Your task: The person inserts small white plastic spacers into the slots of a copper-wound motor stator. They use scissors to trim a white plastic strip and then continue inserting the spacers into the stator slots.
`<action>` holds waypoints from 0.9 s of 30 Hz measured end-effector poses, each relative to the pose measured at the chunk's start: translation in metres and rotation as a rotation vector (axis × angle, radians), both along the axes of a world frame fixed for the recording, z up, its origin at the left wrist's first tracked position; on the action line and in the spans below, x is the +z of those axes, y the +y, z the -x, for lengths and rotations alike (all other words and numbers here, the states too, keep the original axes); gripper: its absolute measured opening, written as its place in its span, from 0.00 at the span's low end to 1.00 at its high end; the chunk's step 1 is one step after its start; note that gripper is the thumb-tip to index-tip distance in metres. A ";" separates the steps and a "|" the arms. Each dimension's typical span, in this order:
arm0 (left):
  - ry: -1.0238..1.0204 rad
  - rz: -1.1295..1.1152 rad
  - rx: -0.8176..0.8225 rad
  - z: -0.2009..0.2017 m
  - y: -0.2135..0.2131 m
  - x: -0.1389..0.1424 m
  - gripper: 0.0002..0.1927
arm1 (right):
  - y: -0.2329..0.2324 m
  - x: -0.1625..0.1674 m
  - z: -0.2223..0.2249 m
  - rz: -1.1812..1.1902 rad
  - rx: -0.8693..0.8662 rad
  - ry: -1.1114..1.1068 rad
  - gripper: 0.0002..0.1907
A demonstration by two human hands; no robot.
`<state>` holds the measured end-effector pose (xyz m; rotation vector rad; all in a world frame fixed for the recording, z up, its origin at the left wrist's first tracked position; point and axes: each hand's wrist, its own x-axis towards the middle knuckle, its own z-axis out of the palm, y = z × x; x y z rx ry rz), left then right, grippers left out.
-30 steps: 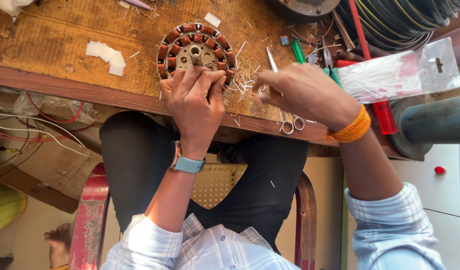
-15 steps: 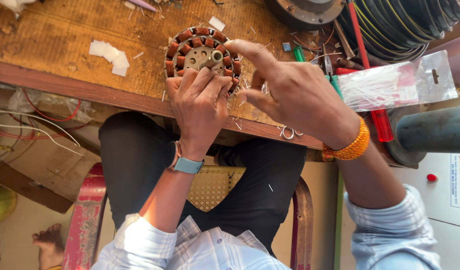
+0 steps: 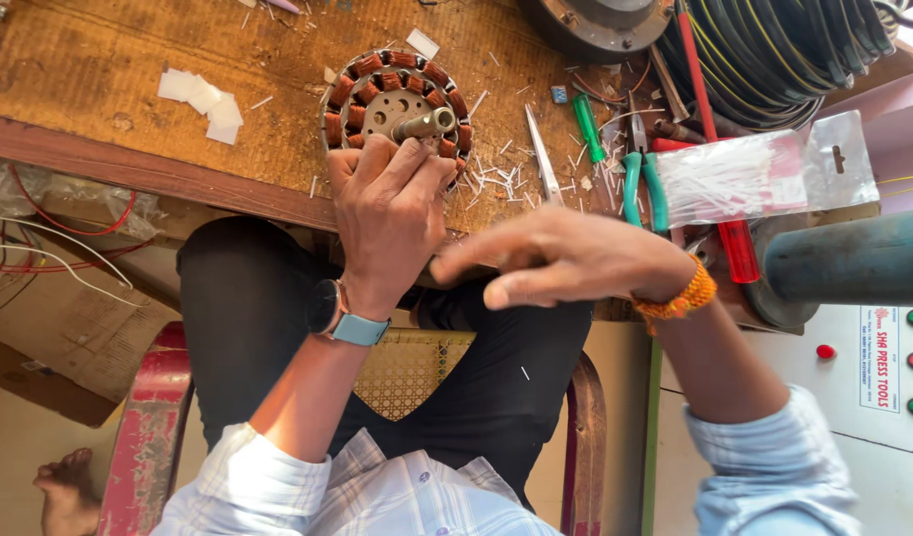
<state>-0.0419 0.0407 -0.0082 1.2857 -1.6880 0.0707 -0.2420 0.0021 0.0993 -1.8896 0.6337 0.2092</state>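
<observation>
Stator (image 3: 397, 94) at bench edge, left hand (image 3: 389, 213) gripping it, right hand (image 3: 565, 263) empty nearby

rough, worn wooden table (image 3: 129, 89); glossy copper windings on the metal stator (image 3: 352, 99), dull brass-coloured shaft (image 3: 426, 124).

Clear plastic packet (image 3: 764, 174) of white ties lies at three o'clock; white rectangular label (image 3: 878, 357) sits at four o'clock.
</observation>
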 end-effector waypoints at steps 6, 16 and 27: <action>0.006 0.014 -0.027 -0.004 0.000 0.003 0.06 | -0.010 -0.001 0.004 0.578 -0.257 0.218 0.13; 0.022 -0.027 -0.035 0.000 0.002 -0.002 0.06 | 0.009 0.000 0.020 0.236 -0.438 0.036 0.14; 0.020 -0.034 0.014 0.004 0.005 -0.011 0.04 | 0.056 -0.010 0.085 0.277 -0.794 -0.360 0.16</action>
